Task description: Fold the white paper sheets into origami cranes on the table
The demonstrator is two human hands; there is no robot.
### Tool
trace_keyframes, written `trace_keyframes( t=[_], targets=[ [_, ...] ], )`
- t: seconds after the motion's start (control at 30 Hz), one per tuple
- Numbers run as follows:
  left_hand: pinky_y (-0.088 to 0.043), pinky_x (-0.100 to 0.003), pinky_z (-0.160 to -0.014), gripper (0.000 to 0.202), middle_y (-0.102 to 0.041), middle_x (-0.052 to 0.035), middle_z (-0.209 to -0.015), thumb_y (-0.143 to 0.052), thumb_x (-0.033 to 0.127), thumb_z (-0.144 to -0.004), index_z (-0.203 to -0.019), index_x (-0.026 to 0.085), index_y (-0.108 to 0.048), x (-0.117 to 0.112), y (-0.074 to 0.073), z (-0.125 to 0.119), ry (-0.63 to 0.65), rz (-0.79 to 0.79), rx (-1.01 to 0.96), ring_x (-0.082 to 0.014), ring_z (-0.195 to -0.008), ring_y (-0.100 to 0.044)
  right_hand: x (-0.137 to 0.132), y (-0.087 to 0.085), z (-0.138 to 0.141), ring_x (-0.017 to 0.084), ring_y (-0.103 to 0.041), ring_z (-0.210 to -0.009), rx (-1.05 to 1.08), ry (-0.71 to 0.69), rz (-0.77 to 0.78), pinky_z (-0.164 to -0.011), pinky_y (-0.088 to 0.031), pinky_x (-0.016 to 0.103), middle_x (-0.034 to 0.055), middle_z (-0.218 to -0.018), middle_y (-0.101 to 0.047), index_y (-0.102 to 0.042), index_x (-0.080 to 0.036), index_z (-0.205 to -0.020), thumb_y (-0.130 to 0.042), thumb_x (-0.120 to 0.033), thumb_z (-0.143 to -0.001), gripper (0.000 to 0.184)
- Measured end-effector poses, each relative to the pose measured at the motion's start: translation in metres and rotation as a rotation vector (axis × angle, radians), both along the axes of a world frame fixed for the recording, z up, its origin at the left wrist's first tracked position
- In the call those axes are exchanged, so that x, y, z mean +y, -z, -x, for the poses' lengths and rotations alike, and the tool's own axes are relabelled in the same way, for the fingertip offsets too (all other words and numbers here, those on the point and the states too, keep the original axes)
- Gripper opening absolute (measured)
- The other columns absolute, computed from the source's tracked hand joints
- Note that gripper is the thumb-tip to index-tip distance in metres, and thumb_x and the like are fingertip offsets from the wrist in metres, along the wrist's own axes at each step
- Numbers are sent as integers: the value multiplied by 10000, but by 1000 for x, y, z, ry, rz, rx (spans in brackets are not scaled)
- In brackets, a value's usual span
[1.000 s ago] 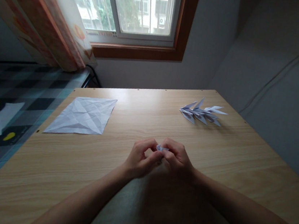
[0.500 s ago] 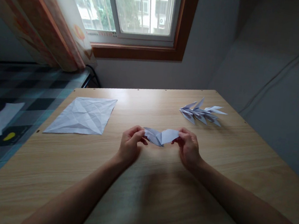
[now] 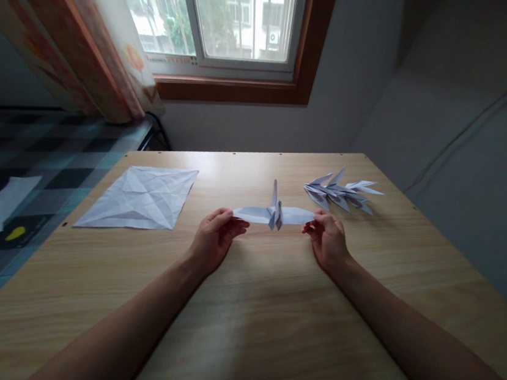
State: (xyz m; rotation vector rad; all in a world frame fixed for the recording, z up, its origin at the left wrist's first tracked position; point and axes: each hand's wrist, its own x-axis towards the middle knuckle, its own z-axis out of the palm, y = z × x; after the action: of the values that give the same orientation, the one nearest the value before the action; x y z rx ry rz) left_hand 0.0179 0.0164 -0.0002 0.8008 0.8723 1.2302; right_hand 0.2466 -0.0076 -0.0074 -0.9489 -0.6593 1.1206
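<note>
A white paper crane [image 3: 274, 213] hangs just above the wooden table [image 3: 360, 302], its two wings stretched out flat to either side and its neck pointing up. My left hand [image 3: 214, 240] pinches the tip of the left wing. My right hand [image 3: 328, 240] pinches the tip of the right wing. Both hands are closed on the paper, about a wingspan apart.
A creased square sheet of white paper [image 3: 139, 196] lies flat at the table's left. A stack of folded paper cranes [image 3: 341, 191] rests at the far right. Beyond the table are a window, a curtain [image 3: 74, 32] and grey walls; a checked bedspread [image 3: 14, 185] lies to the left.
My hands have drawn apart from a tight huddle, pulling the folded paper open. The wings now spread flat and the crane's neck stands up.
</note>
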Motion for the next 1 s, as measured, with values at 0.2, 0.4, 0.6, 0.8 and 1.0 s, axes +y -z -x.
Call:
trace_keyframes(
  t=[0.2,0.4,0.6,0.8,1.0],
  targets=[
    [-562,-255,-626,197,-697,-14,-674,-724,275,-740,-742,169,-559,0,-2,2,14,30,-54,-173,-662,-718,4,4,-5,102,-514,-480,5,6,17,-478,-468,222,-48,-506,-522,-519,-205,-592,-641,-275,-604,142],
    [-568,-242,-658,192,-708,-12,-701,-756,228,-708,-738,164,-577,0,-1,1,48,108,-199,-162,-707,-722,4,4,-6,103,-514,-489,-65,-19,25,-473,-451,219,-33,-510,-548,-556,-192,-568,-665,-291,-613,154],
    [-559,-260,-676,270,-710,-24,-772,-755,323,-744,-792,174,-535,4,3,0,-4,21,-11,-157,-704,-716,12,9,-15,82,-503,-485,-173,23,34,-462,-419,189,-19,-534,-600,-613,-171,-587,-748,-306,-622,194],
    [-520,-231,-634,295,-701,-12,-806,-757,352,-715,-794,173,-537,1,2,-3,-25,-37,45,-120,-647,-681,30,17,-32,70,-525,-471,-156,175,50,-437,-427,176,-4,-589,-651,-650,-160,-672,-796,-350,-588,254],
    [-492,-229,-648,295,-697,-11,-797,-790,325,-657,-768,161,-571,-8,-1,-7,-17,-90,48,-113,-654,-654,44,21,-46,56,-524,-453,-83,284,49,-429,-457,161,-42,-570,-601,-634,-167,-721,-814,-354,-617,280]
  ],
)
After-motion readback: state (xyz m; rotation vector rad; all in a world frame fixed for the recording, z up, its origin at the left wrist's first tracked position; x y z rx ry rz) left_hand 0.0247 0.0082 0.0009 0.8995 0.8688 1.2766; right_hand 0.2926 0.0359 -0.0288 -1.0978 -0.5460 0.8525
